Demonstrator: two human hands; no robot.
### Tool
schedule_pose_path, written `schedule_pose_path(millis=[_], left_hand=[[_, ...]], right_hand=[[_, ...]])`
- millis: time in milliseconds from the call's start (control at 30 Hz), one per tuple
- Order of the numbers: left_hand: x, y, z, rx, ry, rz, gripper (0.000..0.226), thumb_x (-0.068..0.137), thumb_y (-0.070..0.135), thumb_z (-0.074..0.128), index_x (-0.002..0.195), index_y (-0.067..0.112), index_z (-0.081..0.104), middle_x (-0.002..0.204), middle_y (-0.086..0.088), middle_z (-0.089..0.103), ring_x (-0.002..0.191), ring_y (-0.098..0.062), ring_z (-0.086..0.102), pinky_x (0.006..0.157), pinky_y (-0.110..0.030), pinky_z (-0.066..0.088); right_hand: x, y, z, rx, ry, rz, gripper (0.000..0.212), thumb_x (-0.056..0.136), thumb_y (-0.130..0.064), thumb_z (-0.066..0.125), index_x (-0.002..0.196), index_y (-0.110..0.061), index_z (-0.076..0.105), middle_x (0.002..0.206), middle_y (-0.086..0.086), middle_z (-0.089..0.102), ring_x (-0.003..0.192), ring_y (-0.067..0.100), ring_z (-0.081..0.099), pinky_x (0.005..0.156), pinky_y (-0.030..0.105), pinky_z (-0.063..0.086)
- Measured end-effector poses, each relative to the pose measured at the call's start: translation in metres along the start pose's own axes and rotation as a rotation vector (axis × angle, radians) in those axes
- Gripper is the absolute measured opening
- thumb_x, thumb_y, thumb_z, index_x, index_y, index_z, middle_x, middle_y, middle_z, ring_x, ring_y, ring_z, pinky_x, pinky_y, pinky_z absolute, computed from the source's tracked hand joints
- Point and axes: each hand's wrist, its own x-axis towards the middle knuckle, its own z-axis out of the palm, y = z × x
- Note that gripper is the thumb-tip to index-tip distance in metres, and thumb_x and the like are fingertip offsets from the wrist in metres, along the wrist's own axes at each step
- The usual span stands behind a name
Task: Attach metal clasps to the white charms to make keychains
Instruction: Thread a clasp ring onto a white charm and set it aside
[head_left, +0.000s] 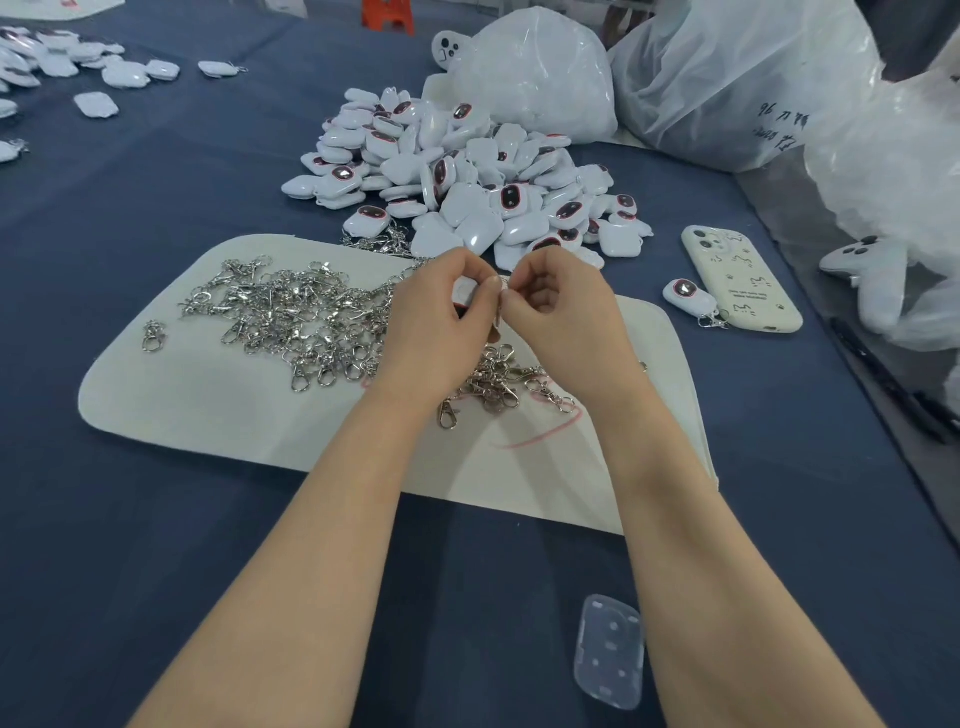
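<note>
Over white mat (208, 405), L hand (441, 317) fingers curled round white charm (464, 293), R hand (561, 306) fingers pinching clasp (497, 319), bag (753, 78) writing illegible

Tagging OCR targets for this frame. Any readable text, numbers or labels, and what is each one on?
"96": handwritten in dark marker on the clear plastic bag. The other handwritten characters beside it are not legible.
Phone case: small dark print and doodles, too small to read.
White mat: red marker strokes only, no readable characters.
</note>
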Motion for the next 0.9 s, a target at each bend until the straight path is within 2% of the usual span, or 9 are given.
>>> schedule_pose_path(millis=[100, 200, 400, 567, 633, 733, 833, 900], left_hand=[[0.0, 0.0, 0.0, -0.023, -0.008, -0.042, 0.026, 0.091, 0.014, 0.058, 0.071, 0.03, 0.055, 0.053, 0.013, 0.057, 0.043, 0.001, 0.058, 0.046, -0.014, 0.045], [0.0, 0.0, 0.0, -0.067, -0.04, -0.09, 0.025, 0.091, 0.013, 0.057, 0.072, 0.028, 0.056, 0.046, 0.013, 0.056, 0.042, 0.0, 0.056, 0.046, -0.014, 0.043], [-0.001, 0.005, -0.003, -0.156, -0.141, -0.153, 0.012, 0.093, 0.011, 0.055, 0.083, 0.016, 0.06, 0.042, 0.01, 0.055, 0.038, 0.002, 0.05, 0.041, -0.005, 0.033], [-0.001, 0.004, -0.007, -0.157, -0.178, -0.196, 0.012, 0.09, 0.01, 0.054, 0.095, 0.018, 0.062, 0.075, 0.006, 0.062, 0.048, 0.006, 0.056, 0.044, -0.005, 0.036], [0.0, 0.002, -0.006, -0.117, -0.187, -0.181, 0.007, 0.092, 0.017, 0.056, 0.091, 0.023, 0.061, 0.083, 0.008, 0.061, 0.052, 0.004, 0.06, 0.05, -0.011, 0.042], [0.0, -0.001, -0.003, -0.013, -0.179, -0.142, 0.009, 0.093, 0.021, 0.057, 0.085, 0.021, 0.061, 0.071, 0.01, 0.06, 0.047, 0.003, 0.059, 0.049, -0.014, 0.043], [0.001, -0.004, -0.002, 0.043, -0.125, -0.121, 0.014, 0.093, 0.018, 0.057, 0.08, 0.022, 0.059, 0.055, 0.011, 0.058, 0.043, 0.004, 0.056, 0.044, -0.012, 0.041], [0.001, -0.006, -0.001, 0.086, -0.08, -0.105, 0.016, 0.092, 0.016, 0.056, 0.078, 0.023, 0.057, 0.054, 0.011, 0.057, 0.043, 0.005, 0.055, 0.045, -0.011, 0.039]], right_hand=[[-0.003, 0.001, 0.004, -0.011, 0.026, -0.021, 0.02, 0.082, -0.008, 0.06, 0.074, -0.023, 0.05, 0.064, -0.014, 0.055, 0.053, -0.004, 0.05, 0.057, 0.01, 0.041], [-0.004, 0.003, 0.005, -0.046, 0.044, -0.05, 0.018, 0.082, -0.007, 0.059, 0.075, -0.021, 0.05, 0.06, -0.015, 0.055, 0.054, -0.003, 0.05, 0.056, 0.011, 0.04], [-0.002, 0.006, 0.004, -0.034, 0.105, -0.035, 0.013, 0.079, -0.007, 0.061, 0.076, -0.016, 0.054, 0.064, -0.012, 0.055, 0.055, -0.003, 0.048, 0.055, 0.01, 0.041], [0.0, 0.009, 0.001, -0.054, 0.124, 0.008, 0.013, 0.078, -0.008, 0.062, 0.076, -0.018, 0.054, 0.066, -0.01, 0.057, 0.056, 0.0, 0.048, 0.059, 0.015, 0.043], [0.0, 0.009, 0.0, -0.063, 0.115, 0.017, 0.013, 0.078, -0.008, 0.062, 0.076, -0.019, 0.055, 0.067, -0.009, 0.058, 0.058, 0.002, 0.049, 0.061, 0.017, 0.045], [-0.001, 0.007, 0.0, -0.065, 0.069, 0.024, 0.011, 0.078, -0.008, 0.062, 0.076, -0.017, 0.055, 0.068, -0.005, 0.06, 0.063, 0.008, 0.054, 0.062, 0.019, 0.046], [0.0, 0.007, 0.003, -0.078, 0.063, 0.025, 0.013, 0.079, -0.009, 0.062, 0.076, -0.019, 0.055, 0.068, -0.007, 0.06, 0.061, 0.006, 0.052, 0.062, 0.018, 0.046], [-0.001, 0.006, 0.009, -0.091, 0.067, 0.021, 0.012, 0.081, -0.009, 0.062, 0.078, -0.018, 0.054, 0.069, -0.011, 0.058, 0.06, 0.002, 0.051, 0.064, 0.019, 0.046]])
